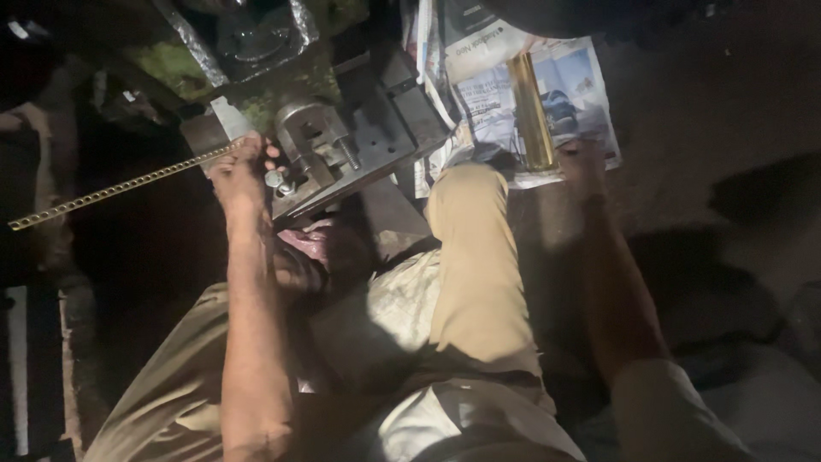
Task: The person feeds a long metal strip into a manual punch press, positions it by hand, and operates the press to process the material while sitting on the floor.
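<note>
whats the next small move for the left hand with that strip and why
Probably slide the long perforated brass strip a little further into the grey metal press tool: the left hand holds the strip's end right at the tool, while the right hand rests by the brass pieces.

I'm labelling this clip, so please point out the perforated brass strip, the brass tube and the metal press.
perforated brass strip [111, 190], head view, middle of its length
brass tube [531, 111], head view, mid-body
metal press [318, 137], head view, grey upper block

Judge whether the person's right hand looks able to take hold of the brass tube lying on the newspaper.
Probably yes. The right hand already lies at the near end of the brass tube on the newspaper, and nothing stands between them; the dim light hides whether the fingers touch it.
</note>
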